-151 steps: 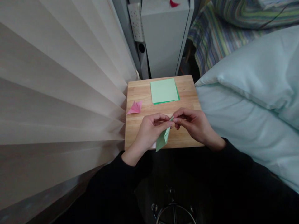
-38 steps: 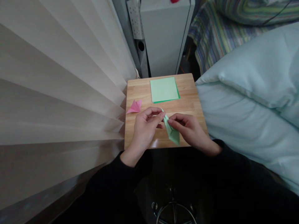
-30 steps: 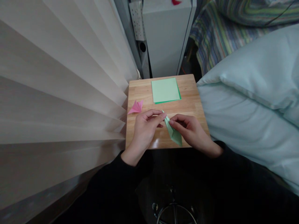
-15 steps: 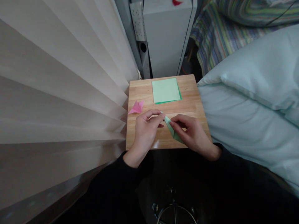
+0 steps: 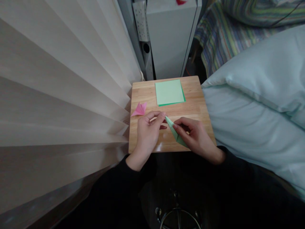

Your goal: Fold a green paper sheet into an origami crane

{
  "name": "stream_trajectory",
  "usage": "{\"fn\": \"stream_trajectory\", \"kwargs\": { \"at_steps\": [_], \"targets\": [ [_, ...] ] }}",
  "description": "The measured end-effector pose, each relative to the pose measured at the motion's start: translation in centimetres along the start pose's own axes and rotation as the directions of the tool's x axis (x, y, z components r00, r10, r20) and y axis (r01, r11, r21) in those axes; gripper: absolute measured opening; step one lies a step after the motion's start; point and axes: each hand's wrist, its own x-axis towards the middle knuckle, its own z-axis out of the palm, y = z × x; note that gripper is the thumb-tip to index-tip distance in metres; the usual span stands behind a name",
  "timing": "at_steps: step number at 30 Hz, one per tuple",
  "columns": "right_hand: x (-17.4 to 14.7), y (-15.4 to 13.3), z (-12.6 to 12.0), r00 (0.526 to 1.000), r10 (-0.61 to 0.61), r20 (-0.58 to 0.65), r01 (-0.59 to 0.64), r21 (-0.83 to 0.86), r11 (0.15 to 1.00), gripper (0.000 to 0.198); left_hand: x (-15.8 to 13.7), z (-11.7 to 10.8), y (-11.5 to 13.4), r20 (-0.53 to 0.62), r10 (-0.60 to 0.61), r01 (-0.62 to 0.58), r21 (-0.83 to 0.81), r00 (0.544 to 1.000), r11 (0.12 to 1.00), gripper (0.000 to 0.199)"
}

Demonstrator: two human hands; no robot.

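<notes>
A narrow folded piece of light green origami paper (image 5: 172, 128) slants above the front half of the small wooden table. My right hand (image 5: 194, 133) pinches it along its right edge, thumb on top. My left hand (image 5: 149, 130) is closed, thumb and forefinger pressed together just beside the paper's pointed upper end; whether any of the tip lies between them I cannot tell. Left of the hands sits a pink folded paper figure (image 5: 139, 109). Behind them lies a small stack of square green sheets (image 5: 169, 92), a pale one over a darker one.
The wooden table (image 5: 193, 109) has a pleated curtain (image 5: 71, 95) along its left side. A pale cabinet (image 5: 170, 41) stands behind it. Light blue bedding (image 5: 250, 105) borders the right, and a metal stool base (image 5: 178, 216) shows below.
My left fingertips have shifted slightly left, so the paper's pointed end now shows beside them. The right hand keeps its pinch in almost the same place.
</notes>
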Motion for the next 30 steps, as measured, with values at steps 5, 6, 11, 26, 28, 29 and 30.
{"fn": "stream_trajectory", "kwargs": {
  "at_steps": [5, 6, 11, 26, 28, 29, 30],
  "targets": [
    [0.10, -0.07, 0.07, 0.998, 0.064, -0.007, -0.063, 0.140, 0.988, 0.028, 0.16, -0.03, -0.13, 0.127, -0.022, 0.023, -0.002, 0.992, 1.000, 0.033],
    [0.12, -0.05, 0.11, 0.997, 0.072, -0.014, -0.069, 0.167, 0.984, 0.028, 0.18, -0.03, -0.15, 0.133, -0.027, 0.028, -0.010, 0.991, 1.000, 0.037],
    [0.29, 0.01, 0.24, 0.986, 0.165, -0.032, -0.149, 0.286, 0.946, 0.029, 0.40, -0.22, -0.13, 0.030, 0.029, -0.028, -0.030, 0.999, 0.999, 0.043],
    [0.42, 0.18, 0.21, 0.983, 0.175, -0.062, -0.139, 0.378, 0.915, 0.034, -0.29, 0.32, -0.79, 0.160, -0.129, 0.136, -0.038, 0.979, 0.990, 0.023],
    [0.53, 0.42, 0.27, 0.981, 0.185, -0.062, -0.140, 0.437, 0.888, 0.034, -0.23, 0.33, -0.77, 0.177, -0.125, 0.134, -0.038, 0.976, 0.990, 0.024],
    [0.56, 0.52, 0.31, 0.980, 0.188, -0.063, -0.140, 0.455, 0.880, 0.034, -0.24, 0.37, -0.75, 0.184, -0.128, 0.137, -0.039, 0.975, 0.990, 0.024],
    [0.56, 0.58, 0.37, 0.979, 0.193, -0.066, -0.141, 0.466, 0.873, 0.033, -0.27, 0.43, -0.72, 0.187, -0.131, 0.140, -0.040, 0.974, 0.989, 0.024]
  ]
}}
